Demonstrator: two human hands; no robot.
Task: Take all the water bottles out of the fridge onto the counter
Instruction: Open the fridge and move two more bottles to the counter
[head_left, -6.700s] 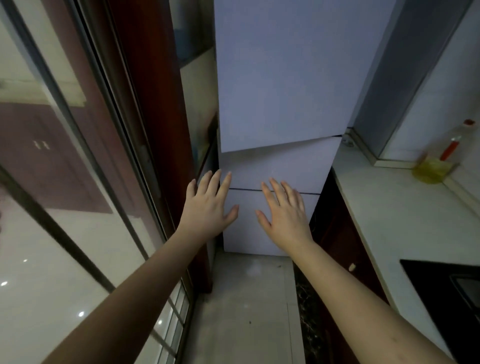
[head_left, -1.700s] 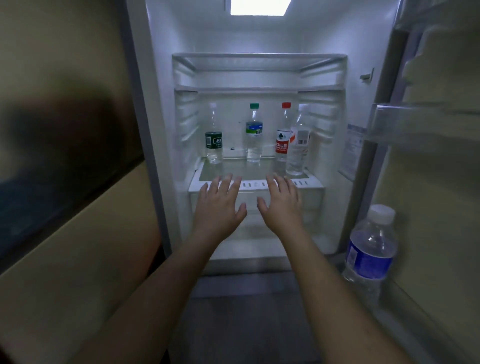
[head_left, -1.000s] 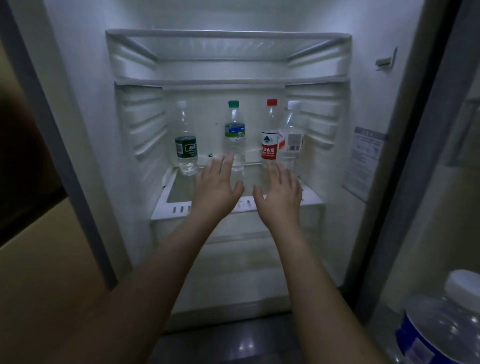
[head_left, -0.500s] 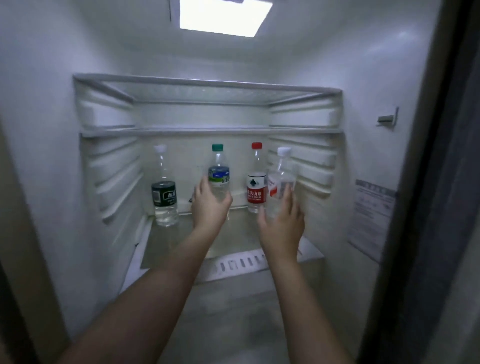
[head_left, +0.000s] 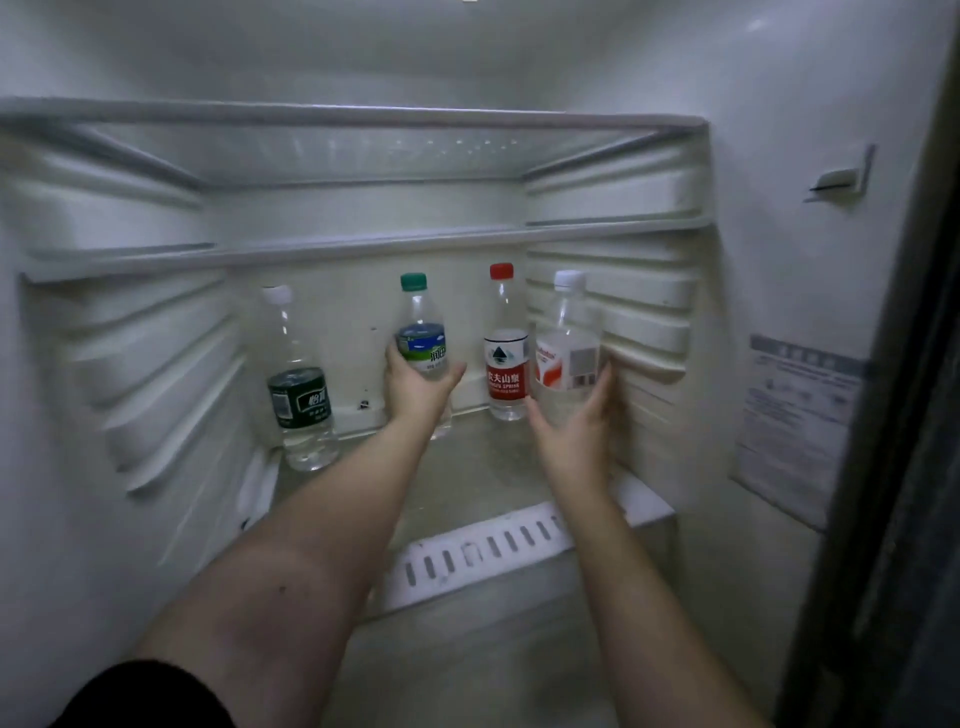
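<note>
Inside the open fridge, several clear water bottles stand in a row on the lower shelf (head_left: 467, 483). My left hand (head_left: 418, 389) wraps around the green-capped bottle (head_left: 422, 332) with the blue-green label. My right hand (head_left: 571, 431) cups the white-capped bottle (head_left: 569, 343) with the red-and-white label, thumb on its left, fingers on its right. Both bottles remain upright on the shelf. A red-capped bottle (head_left: 504, 369) with a red label stands between them. At the far left, apart from my hands, stands a white-capped bottle (head_left: 298, 395) with a dark green label.
A glass upper shelf (head_left: 363, 156) hangs close above the bottle caps. Ribbed side walls flank the shelf. A paper sticker (head_left: 795, 415) is on the right inner wall, and the dark door edge (head_left: 909, 415) runs down the right.
The fridge went from shut to open and my view moved closer. Both hands reached in over the shelf and closed around the green-capped and the white-capped bottle.
</note>
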